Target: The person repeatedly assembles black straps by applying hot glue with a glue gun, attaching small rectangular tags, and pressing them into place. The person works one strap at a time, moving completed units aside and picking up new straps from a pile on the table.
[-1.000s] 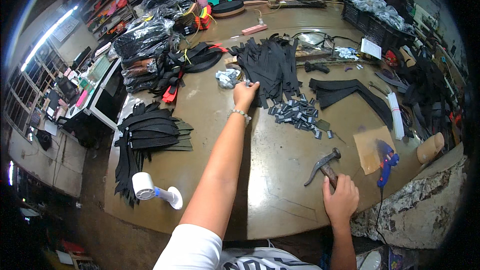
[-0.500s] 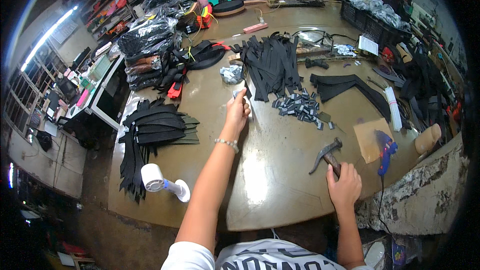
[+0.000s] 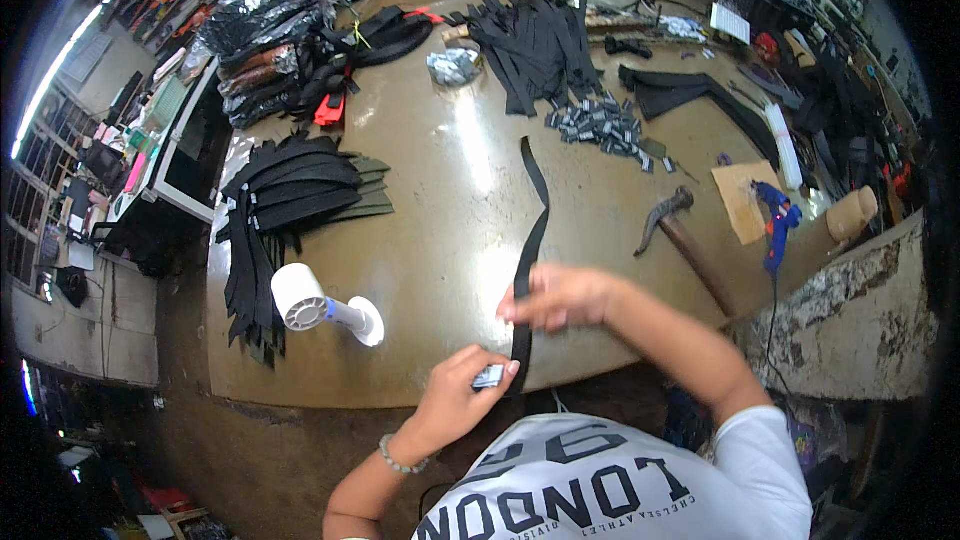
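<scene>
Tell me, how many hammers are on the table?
1. The hammer lies on the table, beyond the right hand. Others may be hidden among clutter.

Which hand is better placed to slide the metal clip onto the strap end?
Left. The left hand already pinches the metal clip beside the black strap end; the right hand is pinning the strap higher up.

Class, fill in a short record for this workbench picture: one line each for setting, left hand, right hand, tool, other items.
Setting: brown worktable
Left hand: pinches a small metal clip at the black strap
Right hand: presses on the strap near the table edge
Tool: hammer, lying free
Other items: white handheld fan, blue glue gun, pile of metal clips
</scene>
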Action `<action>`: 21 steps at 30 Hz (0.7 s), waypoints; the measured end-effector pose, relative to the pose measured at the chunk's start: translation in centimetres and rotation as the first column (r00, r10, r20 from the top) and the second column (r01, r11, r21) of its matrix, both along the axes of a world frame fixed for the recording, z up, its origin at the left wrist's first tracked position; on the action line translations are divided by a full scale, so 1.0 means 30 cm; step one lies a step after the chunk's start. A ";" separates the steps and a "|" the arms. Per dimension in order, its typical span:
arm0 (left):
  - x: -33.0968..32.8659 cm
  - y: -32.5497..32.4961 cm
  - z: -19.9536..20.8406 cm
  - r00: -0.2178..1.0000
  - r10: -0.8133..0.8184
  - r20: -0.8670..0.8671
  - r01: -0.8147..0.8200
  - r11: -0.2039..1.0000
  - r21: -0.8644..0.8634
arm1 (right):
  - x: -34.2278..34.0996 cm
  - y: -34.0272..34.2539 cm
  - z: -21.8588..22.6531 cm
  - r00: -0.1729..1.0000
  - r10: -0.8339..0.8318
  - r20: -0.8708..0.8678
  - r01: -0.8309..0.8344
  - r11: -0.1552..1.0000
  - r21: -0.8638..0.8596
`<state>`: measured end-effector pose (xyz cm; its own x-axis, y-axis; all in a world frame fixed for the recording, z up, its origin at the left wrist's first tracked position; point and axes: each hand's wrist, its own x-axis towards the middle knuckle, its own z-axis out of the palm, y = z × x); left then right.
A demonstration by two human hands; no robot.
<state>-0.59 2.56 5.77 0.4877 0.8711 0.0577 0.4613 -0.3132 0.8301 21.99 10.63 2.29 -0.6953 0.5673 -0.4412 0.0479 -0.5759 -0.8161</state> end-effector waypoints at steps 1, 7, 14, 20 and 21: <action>-0.004 -0.027 -0.011 0.999 -0.010 -0.052 0.010 1.000 -0.017 | 0.026 0.074 0.013 0.998 -0.059 0.028 0.059 0.998 0.007; 0.046 -0.101 -0.101 0.958 0.194 -0.211 -0.114 0.934 0.340 | 0.138 0.474 0.038 0.931 -0.337 0.139 0.263 0.885 0.385; 0.045 -0.097 -0.140 0.962 0.134 -0.237 -0.019 0.901 0.433 | 0.062 0.606 -0.078 0.695 -0.644 0.319 -0.154 0.301 0.941; 0.023 -0.097 -0.137 0.969 0.059 -0.239 0.048 0.906 0.420 | 0.040 0.610 -0.116 0.597 -0.759 0.259 0.020 0.337 0.941; 0.021 -0.097 -0.138 0.967 0.057 -0.248 0.054 0.906 0.420 | 0.031 0.597 -0.101 0.579 -0.754 0.310 -0.021 0.367 0.930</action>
<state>0.04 -0.34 1.62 0.5328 0.7932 0.2949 0.6359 -0.6052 0.4790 22.93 28.54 -0.73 -0.0546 0.9728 0.2252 0.7050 0.1973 -0.6813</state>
